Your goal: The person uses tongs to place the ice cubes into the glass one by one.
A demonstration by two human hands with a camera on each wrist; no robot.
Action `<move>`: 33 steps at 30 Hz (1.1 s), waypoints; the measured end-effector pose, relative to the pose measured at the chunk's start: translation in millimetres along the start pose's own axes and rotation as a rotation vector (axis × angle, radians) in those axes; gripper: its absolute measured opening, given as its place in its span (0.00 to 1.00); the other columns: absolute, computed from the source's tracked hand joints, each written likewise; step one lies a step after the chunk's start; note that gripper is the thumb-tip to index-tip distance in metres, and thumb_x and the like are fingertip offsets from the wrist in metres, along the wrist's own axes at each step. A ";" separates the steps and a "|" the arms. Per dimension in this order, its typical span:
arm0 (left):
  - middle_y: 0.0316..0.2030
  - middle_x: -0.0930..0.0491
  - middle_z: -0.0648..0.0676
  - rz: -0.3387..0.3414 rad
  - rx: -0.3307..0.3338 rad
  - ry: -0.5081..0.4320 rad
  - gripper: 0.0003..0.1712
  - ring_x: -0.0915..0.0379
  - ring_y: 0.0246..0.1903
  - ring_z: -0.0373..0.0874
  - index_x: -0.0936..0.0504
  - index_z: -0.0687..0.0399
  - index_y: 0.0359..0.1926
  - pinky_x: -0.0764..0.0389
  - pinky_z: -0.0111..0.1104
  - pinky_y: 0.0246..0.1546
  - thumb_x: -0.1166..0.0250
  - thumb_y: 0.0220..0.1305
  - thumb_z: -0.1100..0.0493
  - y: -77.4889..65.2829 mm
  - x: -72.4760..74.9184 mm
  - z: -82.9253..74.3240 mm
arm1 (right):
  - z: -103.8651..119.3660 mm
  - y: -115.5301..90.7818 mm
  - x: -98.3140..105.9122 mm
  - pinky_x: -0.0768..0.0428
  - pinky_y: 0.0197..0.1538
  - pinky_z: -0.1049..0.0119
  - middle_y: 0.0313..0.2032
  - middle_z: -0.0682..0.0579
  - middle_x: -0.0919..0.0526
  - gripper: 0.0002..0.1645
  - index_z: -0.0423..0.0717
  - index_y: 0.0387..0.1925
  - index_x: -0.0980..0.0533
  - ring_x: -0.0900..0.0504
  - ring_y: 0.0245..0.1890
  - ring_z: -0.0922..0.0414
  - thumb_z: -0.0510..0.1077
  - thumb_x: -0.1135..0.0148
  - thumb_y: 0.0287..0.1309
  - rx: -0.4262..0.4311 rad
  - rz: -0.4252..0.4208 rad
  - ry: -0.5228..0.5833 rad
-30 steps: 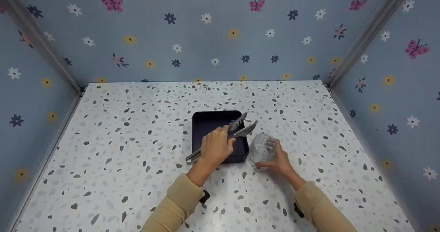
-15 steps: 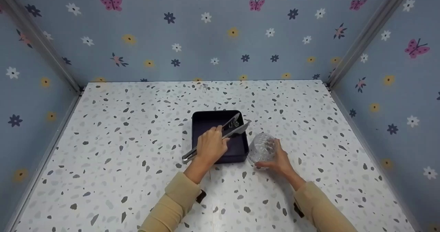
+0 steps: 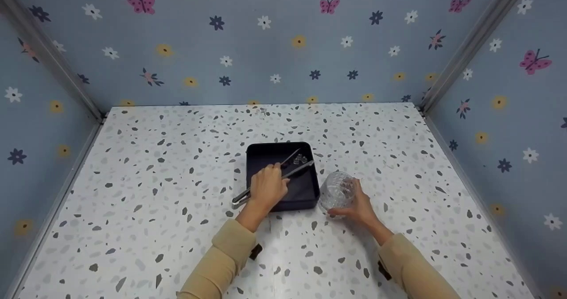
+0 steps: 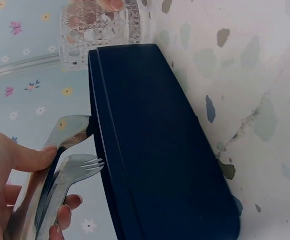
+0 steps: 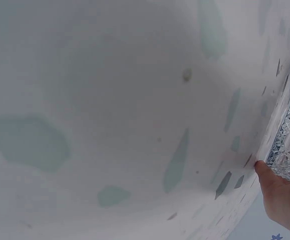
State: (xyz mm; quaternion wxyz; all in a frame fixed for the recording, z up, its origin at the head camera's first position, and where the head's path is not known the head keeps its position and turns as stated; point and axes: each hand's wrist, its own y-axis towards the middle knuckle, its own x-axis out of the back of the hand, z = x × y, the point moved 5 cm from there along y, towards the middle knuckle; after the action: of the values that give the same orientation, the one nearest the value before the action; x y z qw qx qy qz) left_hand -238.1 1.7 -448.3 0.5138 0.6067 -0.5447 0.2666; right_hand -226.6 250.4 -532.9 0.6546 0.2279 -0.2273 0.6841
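My left hand (image 3: 266,188) grips metal serving tongs (image 3: 303,168) over the dark square tray (image 3: 249,157). In the left wrist view one tong end is broad and flat, the other forked, and both reach the tray's rim with a gap between them. Several small clear pieces, like ice cubes (image 3: 300,159), lie in the tray's far right corner, between the tong arms in the head view. My right hand (image 3: 358,205) holds a clear patterned glass (image 3: 331,192) just right of the tray, thumb near its base and fingers round the far side.
The tray and glass are on a white speckled table (image 3: 168,228). Blue walls (image 3: 248,37) printed with flowers and butterflies stand at the back and both sides, joined by grey corner posts (image 3: 476,46).
The tongs have moved left and down from above the tray's right edge into the tray, their ends now around the clear pieces. My right hand and the glass have stayed put.
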 end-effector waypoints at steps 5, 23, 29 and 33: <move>0.31 0.21 0.59 0.022 0.029 0.006 0.23 0.24 0.29 0.55 0.22 0.65 0.41 0.25 0.43 0.27 0.33 0.48 0.53 1.1 -5.7 3.8 | -0.1 0.4 0.4 0.39 0.57 0.52 0.55 0.38 0.34 0.63 0.47 0.59 0.46 0.36 0.56 0.45 0.51 0.20 0.16 -0.002 -0.003 -0.008; 0.27 0.22 0.59 0.056 0.072 0.023 0.17 0.24 0.27 0.55 0.21 0.64 0.33 0.26 0.44 0.25 0.33 0.46 0.54 11.9 -27.0 14.7 | 0.4 1.5 0.6 0.38 0.56 0.52 0.54 0.40 0.32 0.62 0.47 0.58 0.44 0.35 0.55 0.46 0.50 0.20 0.16 0.017 -0.010 0.012; 0.27 0.22 0.60 0.074 0.081 0.027 0.15 0.24 0.26 0.55 0.20 0.64 0.32 0.25 0.44 0.25 0.34 0.46 0.56 15.2 -32.7 16.4 | 0.8 1.5 -0.7 0.37 0.55 0.52 0.54 0.40 0.32 0.61 0.46 0.57 0.44 0.34 0.55 0.45 0.50 0.20 0.16 0.027 -0.005 0.015; 0.28 0.22 0.59 0.097 0.090 0.030 0.15 0.24 0.27 0.55 0.21 0.64 0.31 0.26 0.44 0.25 0.34 0.47 0.56 17.9 -36.7 16.3 | 0.7 1.9 -0.5 0.37 0.56 0.52 0.54 0.40 0.31 0.61 0.47 0.57 0.44 0.34 0.55 0.46 0.50 0.20 0.16 0.024 -0.009 0.014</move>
State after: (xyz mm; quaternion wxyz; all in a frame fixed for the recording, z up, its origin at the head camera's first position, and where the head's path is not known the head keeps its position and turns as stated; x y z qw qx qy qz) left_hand -268.4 3.1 -480.1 0.4804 0.5981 -0.5533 0.3246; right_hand -228.4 249.5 -532.7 0.6563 0.2318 -0.2136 0.6854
